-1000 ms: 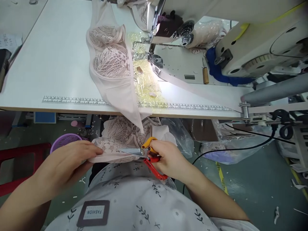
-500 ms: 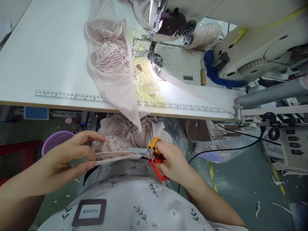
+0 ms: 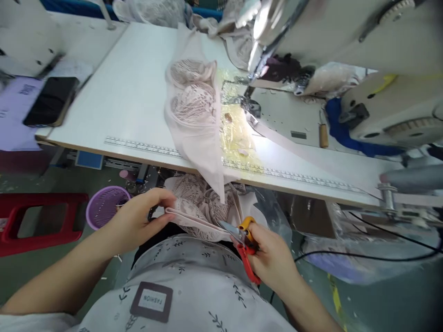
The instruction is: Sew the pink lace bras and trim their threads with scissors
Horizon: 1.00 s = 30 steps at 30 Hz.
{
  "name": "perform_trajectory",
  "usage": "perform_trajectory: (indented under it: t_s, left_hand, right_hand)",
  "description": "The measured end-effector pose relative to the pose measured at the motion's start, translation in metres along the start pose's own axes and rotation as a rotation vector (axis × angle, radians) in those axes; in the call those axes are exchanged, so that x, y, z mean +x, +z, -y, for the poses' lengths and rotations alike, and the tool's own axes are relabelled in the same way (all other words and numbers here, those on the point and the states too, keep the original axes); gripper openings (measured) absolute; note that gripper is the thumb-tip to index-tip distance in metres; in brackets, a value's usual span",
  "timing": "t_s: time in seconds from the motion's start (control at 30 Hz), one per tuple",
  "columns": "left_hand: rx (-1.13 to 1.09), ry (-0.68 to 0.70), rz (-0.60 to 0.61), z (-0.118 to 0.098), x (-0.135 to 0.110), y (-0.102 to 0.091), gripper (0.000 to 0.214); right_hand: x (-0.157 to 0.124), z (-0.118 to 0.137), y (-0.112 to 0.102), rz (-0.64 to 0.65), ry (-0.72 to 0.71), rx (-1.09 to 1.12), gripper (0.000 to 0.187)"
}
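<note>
My left hand [image 3: 145, 216] pinches the edge band of a pale pink lace bra [image 3: 194, 216] that lies over my lap, below the table edge. In my right hand [image 3: 270, 249] is a pair of scissors [image 3: 246, 237] with one yellow and one red handle. Their blades point left and lie against the band's right part; I cannot tell whether fabric is between them. Another lace bra [image 3: 194, 101] rests on the table, its lower wing hanging over the front edge above the one in my lap.
A sewing machine [image 3: 346, 37] stands at the right, with a pale strip [image 3: 294, 147] running from its needle area. A printed ruler [image 3: 145, 146] follows the table edge. Left are a phone [image 3: 51, 101], a purple basket [image 3: 104, 207] and a red stool [image 3: 44, 221]. Plastic bags [image 3: 363, 263] lie right.
The view has swung left, showing the phone and more of the stool. My left fingers have closed from a spread hold on the stretched edges to a pinch on the folded band. The scissors stay in my right hand.
</note>
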<state>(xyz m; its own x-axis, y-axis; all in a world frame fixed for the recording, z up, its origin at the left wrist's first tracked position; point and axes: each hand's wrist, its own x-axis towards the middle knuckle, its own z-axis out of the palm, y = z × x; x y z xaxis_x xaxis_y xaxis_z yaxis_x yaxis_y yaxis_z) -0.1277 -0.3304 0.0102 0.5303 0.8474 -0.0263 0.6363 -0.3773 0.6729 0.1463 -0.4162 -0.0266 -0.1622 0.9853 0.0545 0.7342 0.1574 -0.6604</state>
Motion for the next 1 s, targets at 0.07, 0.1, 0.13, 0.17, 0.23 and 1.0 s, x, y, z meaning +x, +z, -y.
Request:
perform_trajectory:
  t_s: [0.07, 0.1, 0.13, 0.17, 0.23, 1.0]
  left_hand:
    - [-0.110, -0.030, 0.015, 0.000, 0.000, 0.002, 0.020]
    - [-0.166, -0.034, 0.007, 0.000, 0.000, 0.005, 0.023]
    - [-0.221, -0.033, -0.017, -0.001, 0.000, 0.009, 0.025]
    - [-0.275, -0.031, -0.059, -0.003, 0.000, 0.014, 0.027]
    - [-0.372, -0.029, -0.163, -0.009, 0.001, 0.028, 0.028]
    - [-0.418, 0.260, -0.166, -0.047, 0.024, 0.063, 0.031]
  right_hand:
    - [-0.004, -0.004, 0.003, 0.010, 0.022, 0.014, 0.034]
    - [-0.006, -0.006, 0.005, 0.011, 0.033, 0.027, 0.034]
    - [-0.008, -0.009, 0.006, 0.013, 0.045, 0.042, 0.033]
    - [-0.009, -0.011, 0.007, 0.015, 0.060, 0.058, 0.030]
    - [-0.012, -0.014, 0.009, 0.018, 0.094, 0.092, 0.025]
    - [0.054, 0.029, -0.023, 0.022, -0.026, 0.548, 0.020]
